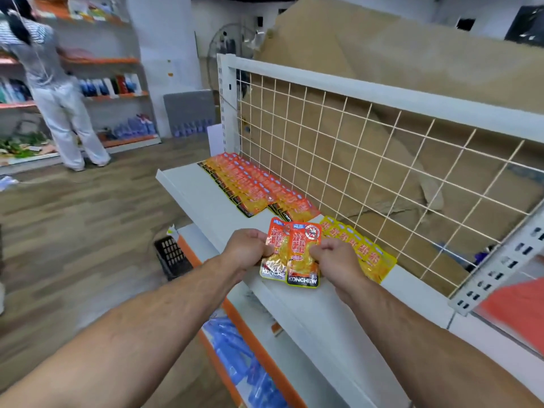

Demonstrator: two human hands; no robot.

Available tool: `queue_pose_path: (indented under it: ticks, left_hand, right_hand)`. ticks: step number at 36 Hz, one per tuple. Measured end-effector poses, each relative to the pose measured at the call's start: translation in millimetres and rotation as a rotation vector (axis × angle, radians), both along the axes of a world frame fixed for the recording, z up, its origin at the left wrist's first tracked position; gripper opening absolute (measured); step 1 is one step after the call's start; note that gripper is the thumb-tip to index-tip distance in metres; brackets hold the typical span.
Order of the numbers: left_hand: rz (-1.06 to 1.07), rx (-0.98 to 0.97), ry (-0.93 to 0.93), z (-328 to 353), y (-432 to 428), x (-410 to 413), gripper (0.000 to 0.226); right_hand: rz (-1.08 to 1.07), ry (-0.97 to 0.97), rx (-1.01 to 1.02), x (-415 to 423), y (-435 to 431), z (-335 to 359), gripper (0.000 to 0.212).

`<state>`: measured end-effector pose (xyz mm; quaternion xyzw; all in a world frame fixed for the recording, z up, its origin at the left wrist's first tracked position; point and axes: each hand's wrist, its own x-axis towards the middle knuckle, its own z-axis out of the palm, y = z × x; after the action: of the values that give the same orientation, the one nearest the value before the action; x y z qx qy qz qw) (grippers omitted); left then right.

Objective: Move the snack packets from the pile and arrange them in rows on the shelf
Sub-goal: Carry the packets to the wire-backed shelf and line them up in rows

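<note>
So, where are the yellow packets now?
Head view, right of centre: the yellow packets lie on the shelf beside the wire grid, behind the right hand.

Hands: two, left hand [245, 248] and right hand [335, 254]. Orange snack packets [294, 254] held between them: two. Rows lying on the shelf [200, 195]: three, namely two orange rows [247, 184] and one yellow row [362, 248]; the packets overlap, so the count per row is unclear. Black crate [172, 257]: one. Other person [56, 83]: one.
</note>
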<state>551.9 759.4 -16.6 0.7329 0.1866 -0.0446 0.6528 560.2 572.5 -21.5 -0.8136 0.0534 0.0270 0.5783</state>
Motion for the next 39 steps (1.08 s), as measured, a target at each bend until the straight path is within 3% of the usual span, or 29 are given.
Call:
queue_pose_path:
  ticks: [7, 12, 15, 20, 26, 27, 30, 34, 39]
  left_hand:
    - [0.018, 0.105, -0.017, -6.1, 15.2, 42.8, 0.021]
    - [-0.013, 0.161, -0.049, -13.5, 33.1, 77.7, 0.029]
    - [-0.049, 0.175, -0.050, -17.5, 44.9, 101.1, 0.023]
    - [-0.174, 0.274, -0.052, -26.3, 66.8, 145.7, 0.024]
    - [-0.336, 0.373, -0.049, -30.4, 91.3, 202.7, 0.019]
    - [-0.389, 0.412, -0.058, -29.2, 94.0, 210.9, 0.010]
    - [-0.486, 0.545, -0.093, -27.5, 101.3, 229.0, 0.021]
    - [-0.584, 0.662, -0.149, -33.3, 110.5, 244.9, 0.014]
    - [-0.678, 0.895, -0.280, -34.1, 118.6, 256.5, 0.014]
  right_hand:
    - [0.040, 0.031, -0.024, 38.4, 10.9, -2.8, 0.033]
    - [-0.008, 0.022, -0.059, 69.6, 23.9, -3.8, 0.044]
    - [-0.036, 0.035, -0.063, 85.0, 35.2, -6.3, 0.042]
    - [-0.147, 0.050, -0.060, 113.1, 57.6, -9.5, 0.032]
    - [-0.302, 0.055, -0.072, 140.2, 89.7, -15.9, 0.039]
    - [-0.323, 0.059, -0.080, 142.8, 94.2, -14.9, 0.037]
    - [-0.393, 0.073, -0.065, 149.0, 105.3, -17.1, 0.037]
    - [-0.482, 0.076, -0.031, 151.5, 116.9, -28.4, 0.023]
    - [-0.575, 0.100, 0.029, 145.3, 136.0, -19.9, 0.035]
